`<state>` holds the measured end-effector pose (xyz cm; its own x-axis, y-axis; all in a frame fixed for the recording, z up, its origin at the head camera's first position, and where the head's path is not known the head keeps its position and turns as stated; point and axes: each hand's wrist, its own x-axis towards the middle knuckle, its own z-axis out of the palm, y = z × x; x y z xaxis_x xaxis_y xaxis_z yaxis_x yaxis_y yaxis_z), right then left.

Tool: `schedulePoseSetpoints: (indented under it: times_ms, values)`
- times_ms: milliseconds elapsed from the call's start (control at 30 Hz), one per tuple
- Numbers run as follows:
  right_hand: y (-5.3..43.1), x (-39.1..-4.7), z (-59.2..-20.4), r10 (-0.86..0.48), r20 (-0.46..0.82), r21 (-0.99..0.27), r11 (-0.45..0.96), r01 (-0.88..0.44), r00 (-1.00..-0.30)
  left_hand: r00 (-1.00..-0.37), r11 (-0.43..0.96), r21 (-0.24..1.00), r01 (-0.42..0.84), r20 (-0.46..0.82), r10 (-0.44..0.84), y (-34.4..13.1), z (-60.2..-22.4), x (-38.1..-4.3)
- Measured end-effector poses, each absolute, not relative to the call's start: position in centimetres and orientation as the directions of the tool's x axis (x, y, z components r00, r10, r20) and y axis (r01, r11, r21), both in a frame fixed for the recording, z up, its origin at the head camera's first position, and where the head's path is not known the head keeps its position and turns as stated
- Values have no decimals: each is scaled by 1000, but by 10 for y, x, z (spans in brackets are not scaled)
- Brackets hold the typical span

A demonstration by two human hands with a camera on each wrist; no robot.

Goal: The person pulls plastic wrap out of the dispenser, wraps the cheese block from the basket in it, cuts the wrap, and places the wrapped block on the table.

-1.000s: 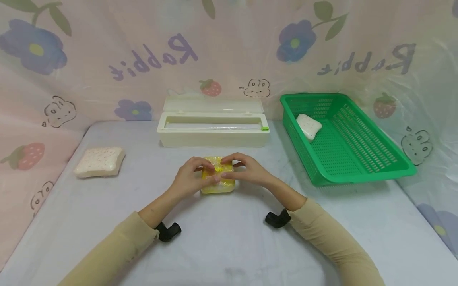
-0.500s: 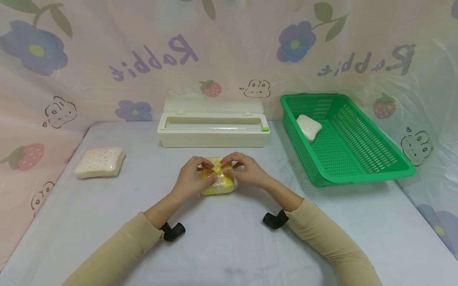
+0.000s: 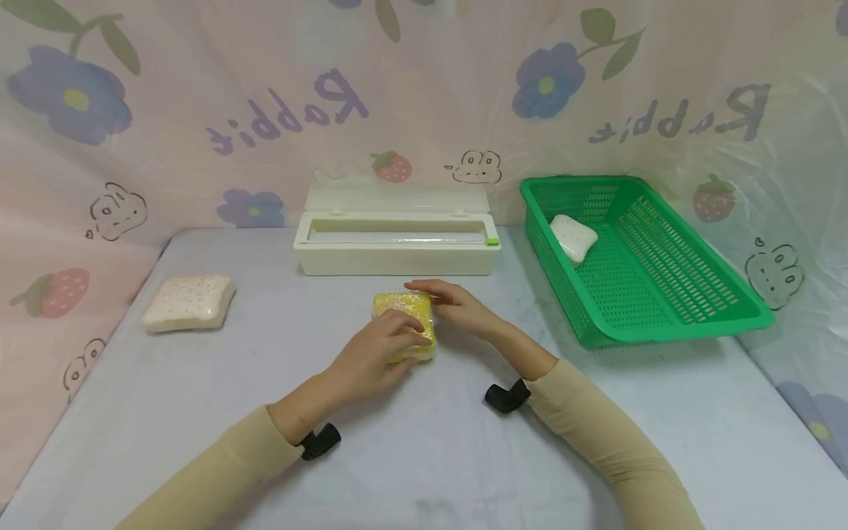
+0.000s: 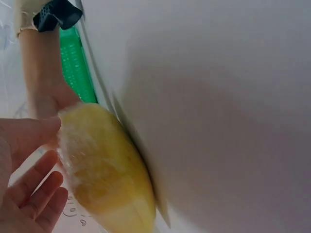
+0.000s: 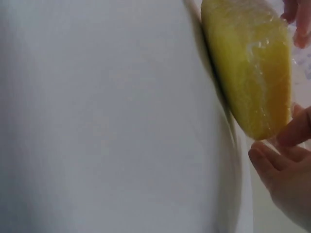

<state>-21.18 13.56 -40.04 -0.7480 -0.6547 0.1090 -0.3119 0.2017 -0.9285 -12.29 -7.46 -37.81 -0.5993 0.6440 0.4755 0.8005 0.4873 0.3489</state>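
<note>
A yellow pillow-shaped block (image 3: pixel 404 302) wrapped in shiny clear cling film lies at mid-table. Over its near half is my left hand (image 3: pixel 377 357), its loosely bent fingers on the wrapped top and the thumb toward the near edge. In the left wrist view those fingers (image 4: pixel 36 187) are spread beside the film, not curled round the block. My right hand (image 3: pixel 464 309) is at the far right corner, index finger reaching along the far edge. The right wrist view has its fingertips (image 5: pixel 262 154) close at the block's end, where loose film shows.
Behind the block stands a white cling film dispenser (image 3: pixel 397 260) with its lid raised and a roll inside. A green basket (image 3: pixel 676 331) at the right contains a white speckled block (image 3: pixel 573 237). Another white speckled block (image 3: pixel 188 302) lies at the left.
Both hands were together on the block's top, fingers at its middle. The left hand has come nearer and lies over the front half; the right has shifted to the far right corner.
</note>
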Motion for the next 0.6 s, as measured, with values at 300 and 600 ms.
schedulePoseSetpoints:
  times_ms: [300, 600]
  values:
    - [138, -220, -405, -728, 33, -934, 222, -281, -685, -566, 518, 235, 823, 411, 714, -78, -384, -129]
    - [141, -219, -402, -687, -10, -915, 300, -270, -727, -597, 572, 198, 796, 412, 688, -81, -381, -133]
